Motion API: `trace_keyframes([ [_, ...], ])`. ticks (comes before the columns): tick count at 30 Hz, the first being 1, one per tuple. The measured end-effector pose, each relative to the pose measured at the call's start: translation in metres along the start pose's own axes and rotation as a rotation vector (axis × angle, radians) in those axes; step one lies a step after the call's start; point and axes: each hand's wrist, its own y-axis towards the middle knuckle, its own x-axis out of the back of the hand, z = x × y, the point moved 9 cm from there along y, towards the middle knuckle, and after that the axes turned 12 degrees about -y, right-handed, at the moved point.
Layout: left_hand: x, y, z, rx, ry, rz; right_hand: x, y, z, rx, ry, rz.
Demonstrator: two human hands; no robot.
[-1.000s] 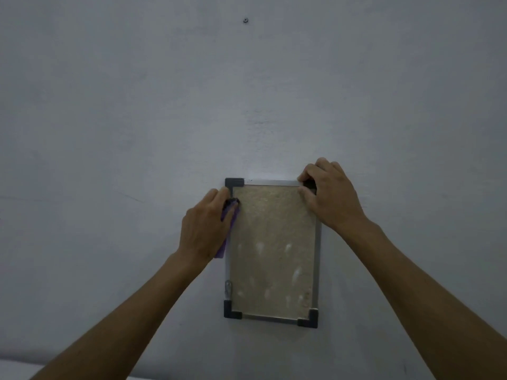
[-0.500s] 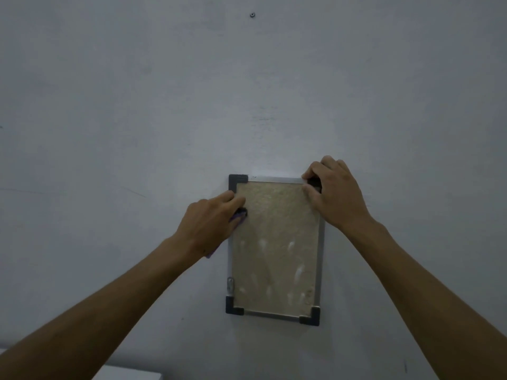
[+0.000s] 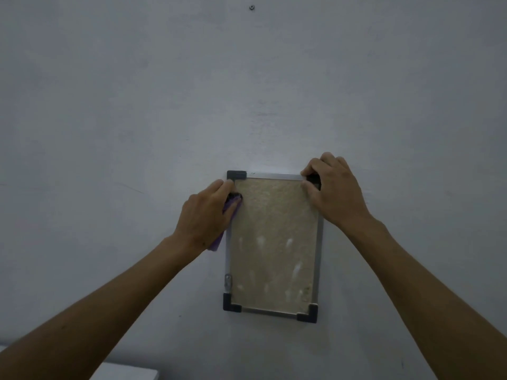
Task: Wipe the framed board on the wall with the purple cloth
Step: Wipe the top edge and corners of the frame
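Observation:
A small framed board [image 3: 274, 250] hangs upright on the grey wall, with a tan surface, a silver frame and dark corner caps. Pale smudges mark its lower half. My left hand [image 3: 204, 215] grips the purple cloth [image 3: 231, 207] and presses it against the board's upper left edge; most of the cloth is hidden under the hand, with a strip [image 3: 215, 244] showing below the palm. My right hand [image 3: 333, 190] grips the board's top right corner, fingers curled over the frame.
A small screw or nail [image 3: 251, 7] sticks out of the wall high above the board. A white surface [image 3: 126, 374] shows at the bottom left edge. The wall [image 3: 109, 105] around the board is bare.
My left hand with the cloth has shifted slightly along the board's upper left edge, down and back up. My right hand has stayed on the top right corner.

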Motion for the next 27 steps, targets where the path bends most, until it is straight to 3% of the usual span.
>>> trace_keyframes([
  [3,-0.014,-0.007,-0.008,-0.078,0.072,0.118,0.0,0.0,-0.001,-0.002,0.001,-0.002],
  [8,0.009,-0.002,0.014,0.124,-0.07,-0.152,0.001,-0.001,0.001,-0.003,0.009,-0.003],
  [12,-0.017,-0.012,-0.005,-0.054,-0.003,0.078,-0.001,-0.001,-0.001,-0.01,0.006,0.011],
  [17,-0.006,-0.016,-0.001,0.052,-0.041,-0.105,0.0,-0.003,0.0,-0.022,-0.001,-0.014],
  [21,-0.026,-0.022,-0.014,-0.066,-0.053,0.014,-0.002,-0.003,0.001,-0.01,0.003,-0.001],
  [27,-0.019,-0.02,0.007,0.214,-0.176,-0.208,-0.001,-0.003,0.0,-0.011,0.018,-0.026],
])
